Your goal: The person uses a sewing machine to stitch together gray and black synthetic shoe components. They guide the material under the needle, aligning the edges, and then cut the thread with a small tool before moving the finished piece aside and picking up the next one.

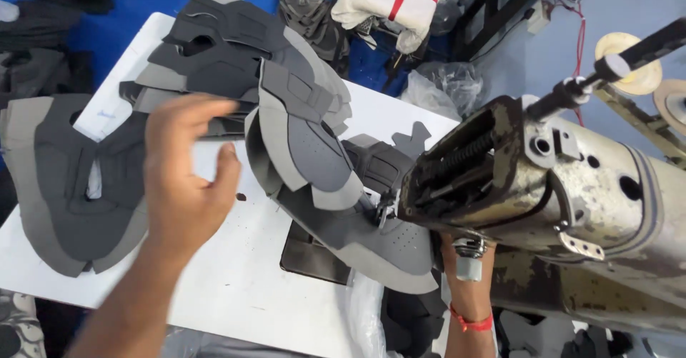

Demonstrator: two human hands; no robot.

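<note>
Evidently the left hand [187, 186] hung over the white table [236, 286] with its fingers loosely spread and slightly blurred, gripping nothing; its fingertips were nearest the stack of grey shoe uppers [214, 51] just beyond it. The right hand itself was hidden under the head of the sewing machine [543, 186], so whether it was open or closed could not be told; only its wrist, with a red band [471, 322], showed below the machine.

The shoe upper being stitched [321, 179] lay to the right of the left hand, curling up from the machine's dark plate [311, 258] toward the needle, which the machine head largely hid. To do this step well, in my judgement, the free hand ought to flatten and steady the loose end of that upper, keeping its layers aligned and its fingers well away from the needle.

That upper was built of layered panels in light and dark grey, with a perforated patch near the toe and pale foam-like edging. It looked soft and floppy, likely to sag under its own weight unless supported. Another spread-out upper [64, 186] lay on the table to the left of the left hand, partly overhanging the edge.
</note>
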